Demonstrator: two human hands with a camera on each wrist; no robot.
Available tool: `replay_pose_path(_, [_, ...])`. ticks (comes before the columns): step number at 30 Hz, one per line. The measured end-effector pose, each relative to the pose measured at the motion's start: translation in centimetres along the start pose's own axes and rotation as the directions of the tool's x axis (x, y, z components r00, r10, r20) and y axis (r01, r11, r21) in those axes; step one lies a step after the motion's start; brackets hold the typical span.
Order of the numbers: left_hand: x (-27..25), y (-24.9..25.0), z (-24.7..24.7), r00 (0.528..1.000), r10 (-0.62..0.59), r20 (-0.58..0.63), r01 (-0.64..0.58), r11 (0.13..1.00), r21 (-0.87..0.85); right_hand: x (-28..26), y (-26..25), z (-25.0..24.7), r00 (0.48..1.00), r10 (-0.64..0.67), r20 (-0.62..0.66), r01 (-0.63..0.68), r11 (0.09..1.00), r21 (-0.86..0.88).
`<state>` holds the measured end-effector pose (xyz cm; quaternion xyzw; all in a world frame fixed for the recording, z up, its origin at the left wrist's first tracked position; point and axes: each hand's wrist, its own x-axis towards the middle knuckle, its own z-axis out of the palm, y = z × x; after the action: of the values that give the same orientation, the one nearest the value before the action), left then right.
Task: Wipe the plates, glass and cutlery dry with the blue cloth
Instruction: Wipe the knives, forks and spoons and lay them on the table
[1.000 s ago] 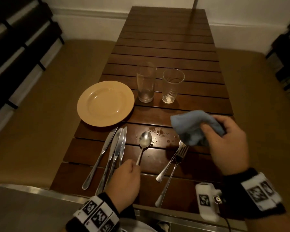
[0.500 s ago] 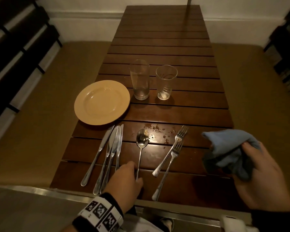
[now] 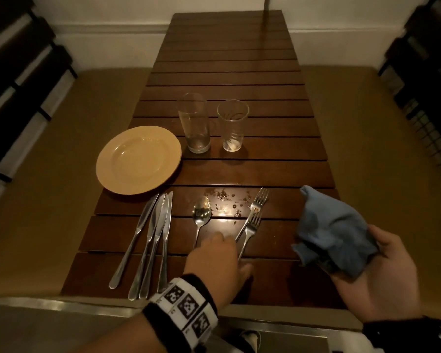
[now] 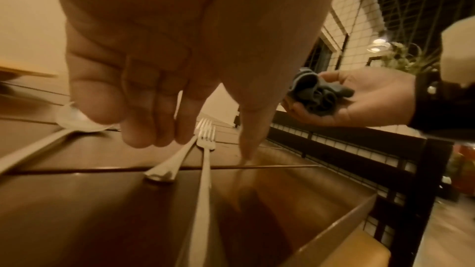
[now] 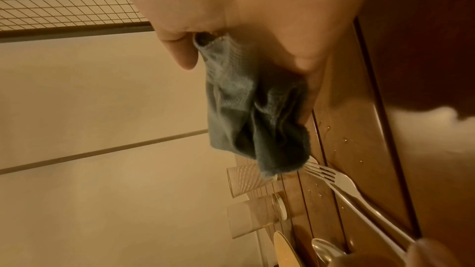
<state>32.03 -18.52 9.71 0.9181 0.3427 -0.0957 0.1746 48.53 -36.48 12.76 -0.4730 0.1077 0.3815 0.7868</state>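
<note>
My right hand (image 3: pixel 362 261) lies palm up over the table's right edge and grips the bunched blue cloth (image 3: pixel 334 233) (image 5: pixel 246 119). My left hand (image 3: pixel 233 252) hovers low over the handles of two crossed forks (image 3: pixel 255 215) (image 4: pixel 205 149). Its fingertips (image 4: pixel 154 137) touch one handle, its thumb points at the wood, and it holds nothing. A spoon (image 3: pixel 201 215) lies just left of the hand. Several knives (image 3: pixel 153 238) lie further left. The yellow plate (image 3: pixel 138 159) sits behind them, with a tall glass (image 3: pixel 194 123) and a shorter glass (image 3: pixel 232 126) upright beyond.
Water drops (image 3: pixel 224 200) spot the slatted wooden table (image 3: pixel 239 72) between spoon and forks. A metal rail (image 3: pixel 61 305) runs along the near edge. Dark furniture stands at both sides, with tan floor around the table.
My left hand has moved right from the spoon's handle to the fork handles. My right hand has drawn the cloth away from above the forks to the table's right edge and turned palm up.
</note>
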Motion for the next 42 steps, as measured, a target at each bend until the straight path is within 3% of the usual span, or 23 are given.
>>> replay_pose_path(1, [0.0,0.4,0.5,0.999,-0.012,0.031,0.011,0.999,0.038,0.5,0.4,0.1,1.0,-0.007,-0.02,0.008,0.997,0.072])
replay_pose_path(2, [0.0,0.6,1.0,0.998,-0.032,0.058,0.028,0.997,0.069,1.0,0.3,0.0,0.997,0.029,0.065,-0.041,0.979,0.199])
replay_pose_path(4, [-0.2,0.8,1.7,0.992,-0.071,0.103,0.062,0.994,0.086,0.5,0.5,0.8,0.986,0.017,0.164,-0.031,0.996,0.085])
replay_pose_path(9, [0.7,1.8,1.9,0.986,-0.108,0.124,0.107,0.994,0.013,-0.2,0.6,0.7,0.993,0.077,0.091,-0.082,0.995,0.052])
replay_pose_path(15, [3.3,2.6,2.0,0.991,-0.137,0.013,0.137,0.99,-0.039,-0.7,-0.3,0.3,0.994,0.071,0.088,-0.075,0.996,0.046])
replay_pose_path(20, [3.6,1.6,1.8,0.982,-0.155,-0.113,0.158,0.987,0.024,-0.7,-0.6,-0.7,0.996,0.081,0.043,-0.085,0.991,0.104])
replay_pose_path(25, [3.6,1.9,2.1,0.991,-0.125,-0.041,0.125,0.992,0.01,-0.7,-0.7,-1.1,0.992,0.119,0.051,-0.127,0.97,0.208])
replay_pose_path(31, [4.3,2.2,1.8,0.988,-0.139,0.066,0.139,0.99,0.007,0.4,-0.1,-1.5,0.993,0.105,0.055,-0.11,0.99,0.088])
replay_pose_path(34, [4.3,1.5,1.2,0.99,-0.092,0.106,0.1,0.992,-0.08,0.8,0.1,-1.5,0.989,0.089,0.116,-0.096,0.994,0.06])
replay_pose_path(37, [4.0,1.1,0.5,0.991,-0.061,0.116,0.092,0.955,-0.283,1.8,0.9,-0.9,0.987,0.103,0.126,-0.101,0.995,-0.019])
replay_pose_path(40, [3.1,1.1,0.0,0.994,-0.029,0.106,0.078,0.862,-0.501,3.0,1.5,0.6,0.991,0.066,0.117,-0.063,0.997,-0.033])
replay_pose_path(42, [2.5,1.6,-0.5,0.987,-0.073,0.143,0.152,0.713,-0.684,3.6,1.8,2.2,0.992,-0.014,0.124,0.021,0.999,-0.048])
